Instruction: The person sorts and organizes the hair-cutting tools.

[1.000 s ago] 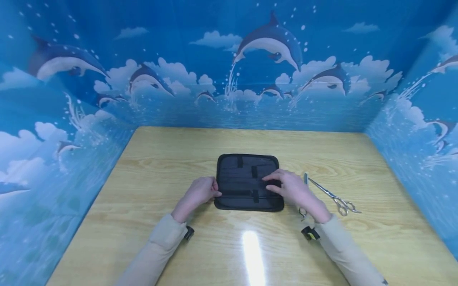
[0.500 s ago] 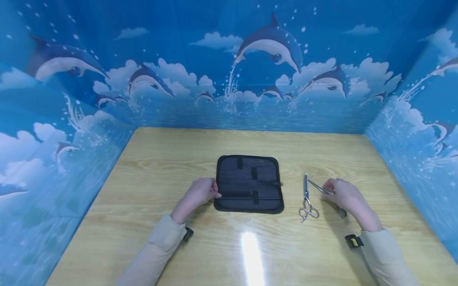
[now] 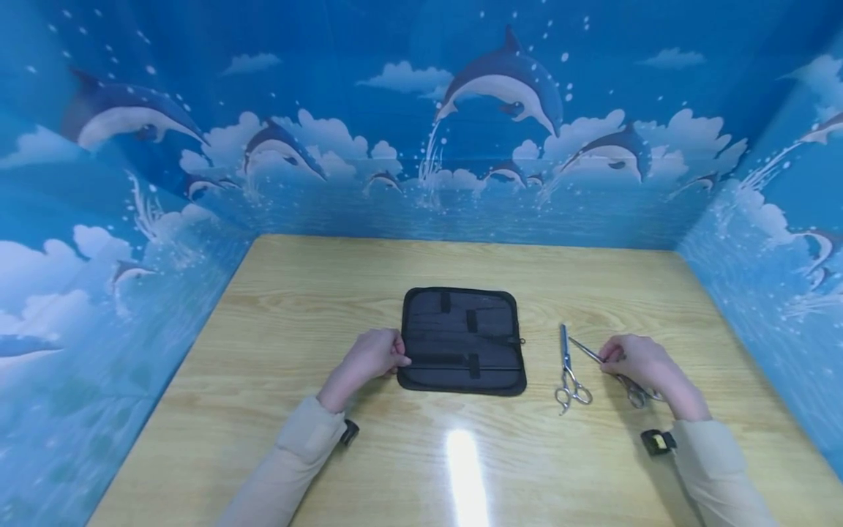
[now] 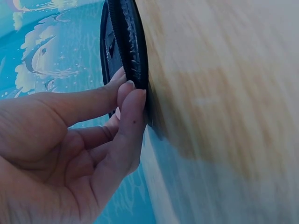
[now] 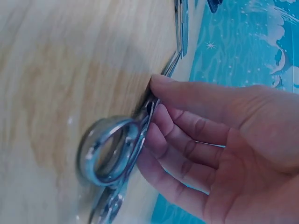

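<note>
Right grip: the right hand [image 3: 637, 360] is narrowed to a pinch, thumb against fingertips, on the near scissors [image 5: 139, 130] about where the blades cross.
Why there: the middle probably suits a balanced hold; no finger goes through the rings, so it looks like a carrying hold rather than a cutting one.
Near scissors' lie: low over the bench [image 3: 296, 293], rings towards the person, blades slanting up and left to tips close by those of the second scissors.
Left grip: the left hand [image 3: 369, 355] pinches the left edge of the black case [image 3: 454, 340], low on that side, thumb and fingers closed over the zipped rim.
Why there: presumably to steady the case, leaving its inside uncovered.
Second scissors [image 3: 566, 364]: untouched on the bench between the case and the right hand, rings nearer the person, blades pointing away.
Black case: flat on the bench, inner face up, zip pull [image 3: 522, 341] at its right edge.
In the case: an upper strap [image 3: 445, 302], a middle strap [image 3: 471, 320] and a lower strap [image 3: 474, 366], with no scissors under any; a dark bar [image 3: 435, 359] beside the lower one could be a comb or merely a pocket edge, too dim to settle.
Beyond: a dolphin-printed backdrop [image 3: 329, 205] behind the bench.
</note>
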`<state>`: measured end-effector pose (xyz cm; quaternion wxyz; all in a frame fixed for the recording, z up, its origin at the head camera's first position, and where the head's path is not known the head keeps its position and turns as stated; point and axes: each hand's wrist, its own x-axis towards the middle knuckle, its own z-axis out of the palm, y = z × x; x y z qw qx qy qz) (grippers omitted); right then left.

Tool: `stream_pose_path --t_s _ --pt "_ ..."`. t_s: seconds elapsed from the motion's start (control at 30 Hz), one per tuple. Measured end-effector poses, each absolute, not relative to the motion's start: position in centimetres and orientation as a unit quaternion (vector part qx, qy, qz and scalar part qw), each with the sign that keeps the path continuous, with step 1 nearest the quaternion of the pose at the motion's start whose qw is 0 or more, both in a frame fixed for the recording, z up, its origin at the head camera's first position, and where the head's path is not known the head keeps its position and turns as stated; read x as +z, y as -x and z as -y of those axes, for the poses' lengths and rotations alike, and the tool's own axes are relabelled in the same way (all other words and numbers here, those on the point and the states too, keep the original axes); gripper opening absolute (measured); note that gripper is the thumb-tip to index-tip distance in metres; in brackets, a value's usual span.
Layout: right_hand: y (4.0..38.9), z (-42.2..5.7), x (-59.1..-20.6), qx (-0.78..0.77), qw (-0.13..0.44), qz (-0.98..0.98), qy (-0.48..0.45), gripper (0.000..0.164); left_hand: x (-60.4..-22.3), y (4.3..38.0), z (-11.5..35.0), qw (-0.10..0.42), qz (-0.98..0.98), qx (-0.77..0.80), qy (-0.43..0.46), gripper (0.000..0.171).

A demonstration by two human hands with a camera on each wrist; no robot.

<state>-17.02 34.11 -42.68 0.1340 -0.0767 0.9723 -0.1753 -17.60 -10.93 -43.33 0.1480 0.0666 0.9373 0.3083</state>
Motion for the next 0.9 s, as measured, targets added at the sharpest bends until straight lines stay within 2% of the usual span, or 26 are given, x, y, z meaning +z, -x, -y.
stream_pose_path --t_s 0.57,0.73,0.9 --pt "17.0 -35.9 -42.9 -0.217 0.141 -0.965 0.044 0.027 -43.1 17.5 10.8 0.157 -0.937 0.308 -0.055 0.023" --pt "16.6 -36.6 -42.3 -0.27 0.149 -0.951 0.028 0.035 -43.2 17.5 10.7 0.159 -0.936 0.308 -0.056 0.023" --pt "16.2 -36.2 -41.4 -0.38 0.144 -0.912 0.054 0.041 -43.3 17.6 11.0 0.159 -0.936 0.307 -0.062 0.022"
